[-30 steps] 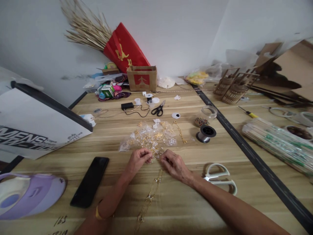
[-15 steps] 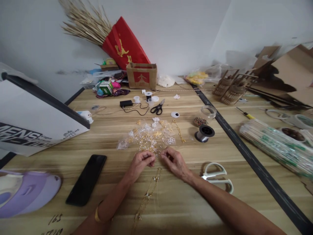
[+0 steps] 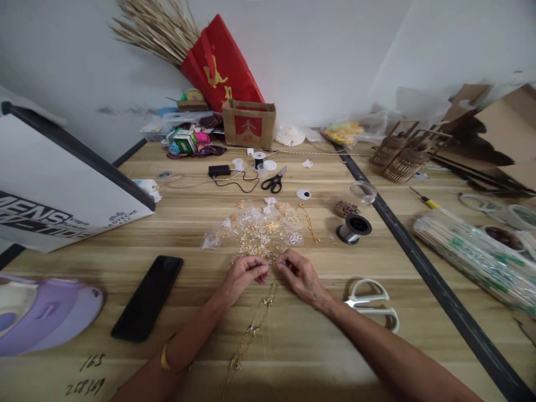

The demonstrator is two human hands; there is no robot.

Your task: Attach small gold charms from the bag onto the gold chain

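My left hand [image 3: 248, 273] is closed in a pinch at the near edge of a pile of clear and gold beads [image 3: 259, 237]. Close by on its right, my right hand [image 3: 298, 276] also has its fingers pinched together. Whatever sits between the fingertips is too small to make out. A gold chain with small clear beads [image 3: 253, 329] lies on the table below the hands, running toward me. A faint clear thread seems to lie beside it. Small plastic bags [image 3: 213, 239] lie among the beads, and a short gold chain [image 3: 309, 223] rests to their right.
White-handled scissors [image 3: 371, 304] lie right of my right forearm, a wire spool [image 3: 354, 229] beyond. Black scissors [image 3: 274, 181] lie farther back. On the left are a phone [image 3: 147, 298], a purple visor [image 3: 62, 318] and a white box [image 3: 62, 190]. Wrapped sticks [image 3: 469, 251] lie at right.
The view has shifted slightly, so the table's objects sit a little differently in the picture. Both hands keep nearly the same pinched pose beside the beads.
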